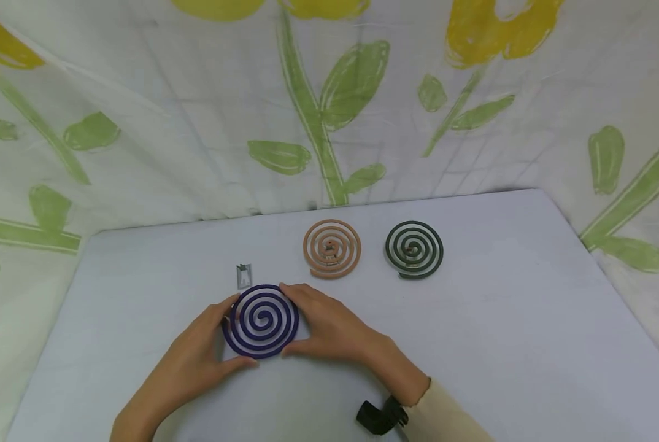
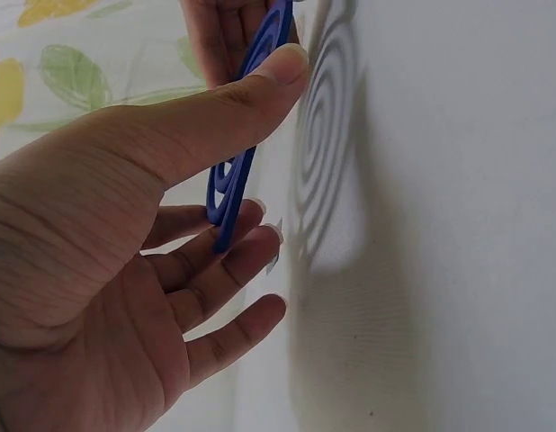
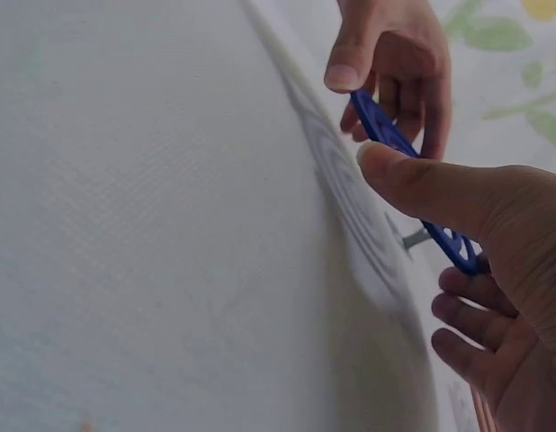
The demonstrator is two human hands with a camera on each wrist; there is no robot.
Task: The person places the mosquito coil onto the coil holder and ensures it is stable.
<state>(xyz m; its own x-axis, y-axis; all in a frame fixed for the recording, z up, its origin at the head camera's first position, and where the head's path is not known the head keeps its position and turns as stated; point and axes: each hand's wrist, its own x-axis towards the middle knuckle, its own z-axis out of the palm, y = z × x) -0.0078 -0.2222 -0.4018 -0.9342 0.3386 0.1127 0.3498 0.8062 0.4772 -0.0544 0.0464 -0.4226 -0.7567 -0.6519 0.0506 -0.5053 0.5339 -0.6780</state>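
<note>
Pinching with left hand (image 1: 197,350) and right hand (image 1: 329,322) together, with thumbs at the near rim and fingers round toward the far rim of the blue coil (image 1: 262,317). Held just off the table (image 1: 500,319), judging by the gap to the striped shadow (image 2: 323,135) in the left wrist view.

Looks thin and breakable, so might snap or crack along a turn if squeezed from both sides or twisted unevenly. Could also spring apart where the windings separate, if pulled outward by one hand more than the other. Might catch on the metal stand (image 1: 244,283) just beyond the far rim if pushed forward while low. Could slip edge-first onto the table if pinched too lightly.

Shaped as a flat, open spiral, with matte, smooth-looking windings. Matched in form by an orange coil (image 1: 329,244) and a dark green coil (image 1: 413,247), both lying flat farther back. Backed by creased white cloth (image 1: 208,123) printed with yellow flowers and green leaves. Cannot tell the coils' actual material.
</note>
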